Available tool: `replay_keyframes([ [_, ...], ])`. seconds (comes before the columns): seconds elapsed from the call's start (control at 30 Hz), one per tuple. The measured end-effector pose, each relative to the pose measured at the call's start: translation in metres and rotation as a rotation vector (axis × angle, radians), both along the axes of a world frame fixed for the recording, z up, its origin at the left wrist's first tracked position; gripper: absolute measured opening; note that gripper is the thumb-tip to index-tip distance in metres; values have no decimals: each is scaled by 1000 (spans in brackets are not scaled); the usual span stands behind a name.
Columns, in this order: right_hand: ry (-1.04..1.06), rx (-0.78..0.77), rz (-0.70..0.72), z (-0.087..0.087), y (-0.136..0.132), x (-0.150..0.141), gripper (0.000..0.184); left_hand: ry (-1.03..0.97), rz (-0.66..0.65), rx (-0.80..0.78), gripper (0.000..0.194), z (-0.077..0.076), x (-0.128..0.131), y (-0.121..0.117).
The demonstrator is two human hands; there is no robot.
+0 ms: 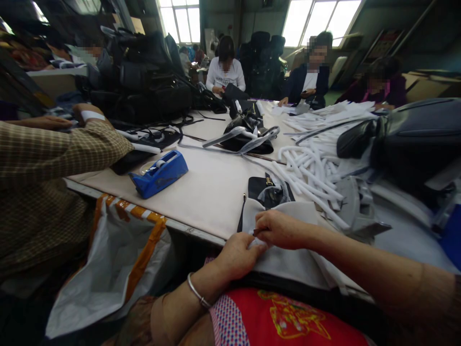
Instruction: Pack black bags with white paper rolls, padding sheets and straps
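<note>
A small black bag [255,186] with a gold-coloured clasp lies at the near edge of the table. Over its near side spreads a pale grey cloth [298,211], which hangs toward my lap. My left hand [239,254] is closed on this cloth, thumb pressed against the fingers. Right beside it, my right hand [279,229] pinches at the same spot, fingertips almost touching the left ones. A small dark bit shows between the fingers, too little to name. A bundle of clear wrap and black strap [273,196] rests on the bag.
A blue tape dispenser [160,173] stands left on the table [209,192]. White foam tubes [309,173] are heaped to the right, near a grey tape dispenser [355,204]. A white sack [104,269] hangs at the left edge. A co-worker's checked sleeve [65,149] reaches in there.
</note>
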State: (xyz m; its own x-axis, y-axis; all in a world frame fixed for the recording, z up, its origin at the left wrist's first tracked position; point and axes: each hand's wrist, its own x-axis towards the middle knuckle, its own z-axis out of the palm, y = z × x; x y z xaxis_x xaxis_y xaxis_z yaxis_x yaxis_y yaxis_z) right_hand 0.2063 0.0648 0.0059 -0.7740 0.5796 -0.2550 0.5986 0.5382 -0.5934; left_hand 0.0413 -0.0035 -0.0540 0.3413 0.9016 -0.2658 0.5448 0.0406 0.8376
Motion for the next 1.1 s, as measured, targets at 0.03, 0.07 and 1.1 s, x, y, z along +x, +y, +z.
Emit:
replay_keyframes([
  [0.03, -23, 9, -18, 1, 0, -1, 17, 7, 5, 3, 39, 0, 0, 0],
  [0.07, -46, 24, -44, 1, -1, -2, 15, 14, 7, 4, 39, 0, 0, 0],
  [1.1, 177, 700, 387, -36, -20, 34, 29, -466, 27, -407, 40, -4, -12, 10],
])
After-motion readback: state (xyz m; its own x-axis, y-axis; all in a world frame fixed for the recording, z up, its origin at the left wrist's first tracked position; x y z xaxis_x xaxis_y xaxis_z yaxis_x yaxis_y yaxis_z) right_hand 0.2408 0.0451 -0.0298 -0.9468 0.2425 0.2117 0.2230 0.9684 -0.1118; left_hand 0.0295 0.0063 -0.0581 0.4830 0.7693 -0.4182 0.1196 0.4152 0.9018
